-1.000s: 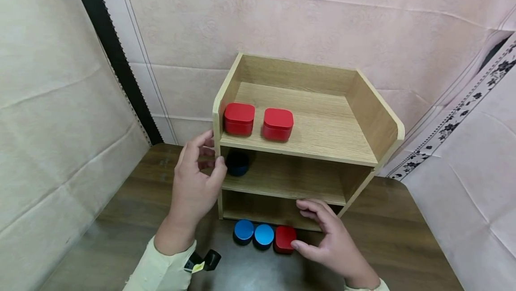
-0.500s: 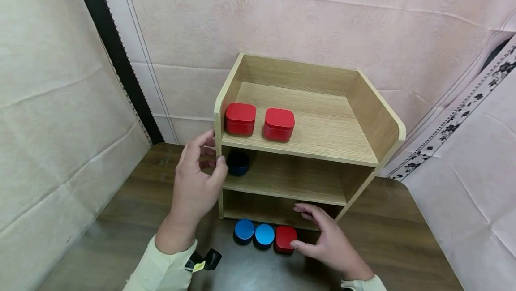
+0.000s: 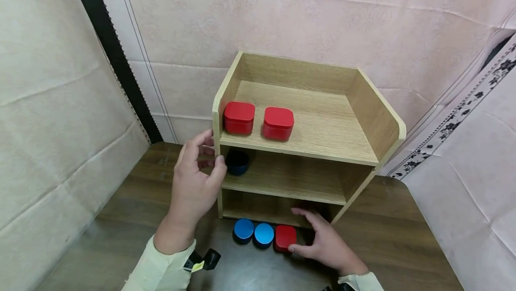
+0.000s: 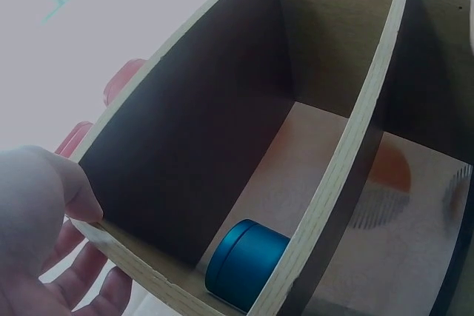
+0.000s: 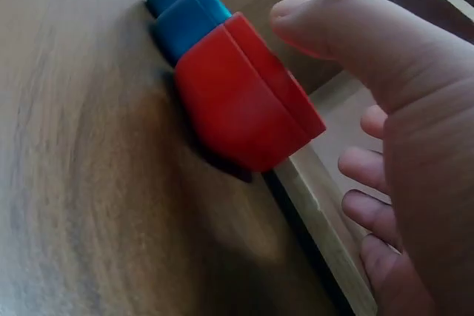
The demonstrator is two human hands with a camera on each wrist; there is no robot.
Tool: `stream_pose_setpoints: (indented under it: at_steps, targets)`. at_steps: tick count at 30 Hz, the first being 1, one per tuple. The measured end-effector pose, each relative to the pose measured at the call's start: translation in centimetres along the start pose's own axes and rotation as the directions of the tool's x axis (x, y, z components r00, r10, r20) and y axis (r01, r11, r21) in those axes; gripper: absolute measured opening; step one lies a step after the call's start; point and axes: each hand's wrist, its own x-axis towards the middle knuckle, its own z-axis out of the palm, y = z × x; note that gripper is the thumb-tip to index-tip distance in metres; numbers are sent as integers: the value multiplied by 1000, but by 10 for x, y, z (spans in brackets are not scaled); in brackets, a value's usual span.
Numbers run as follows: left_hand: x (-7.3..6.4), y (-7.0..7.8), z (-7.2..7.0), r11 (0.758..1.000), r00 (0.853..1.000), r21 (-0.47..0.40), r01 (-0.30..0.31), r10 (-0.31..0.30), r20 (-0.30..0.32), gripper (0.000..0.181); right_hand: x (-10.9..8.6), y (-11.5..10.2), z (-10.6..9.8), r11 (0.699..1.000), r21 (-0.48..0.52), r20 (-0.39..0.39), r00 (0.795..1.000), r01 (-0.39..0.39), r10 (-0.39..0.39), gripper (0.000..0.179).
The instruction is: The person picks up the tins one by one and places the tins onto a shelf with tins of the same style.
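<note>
My left hand grips the left side panel of a wooden shelf, thumb at the front edge and fingers round the outside. My right hand hovers beside a square red tin on the table, fingers spread apart; in the right wrist view the thumb looks clear of the tin. Left of it stand two round blue tins, in a row before the shelf. On the top board are two square red tins. A round blue tin sits at the left of the middle compartment.
The shelf stands on a dark wooden table, close to a pale cloth backdrop. Cloth walls rise at left and right. The bottom board's front edge lies just behind the row of tins.
My right hand has moved slightly left and down beside the square red tin on the table, its fingers dropping lower in front of the shelf. My left hand stays on the side panel.
</note>
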Motion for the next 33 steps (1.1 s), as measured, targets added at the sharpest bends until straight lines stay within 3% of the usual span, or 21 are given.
stream_pose_setpoints:
  at_steps: [7,17,33]
  targets:
    - [0,1,-1,1000,1000,-3,2,-2,1,63,2,1,8,996,-88,54,999,7,-2,95]
    - [-1,1,-1,1000,1000,3,5,-5,4,63,3,1,15,975,-197,42,994,106,-99,82]
    - [0,-1,1,1000,1000,-15,-4,4,0,63,4,1,15,971,-201,41,992,127,-121,65]
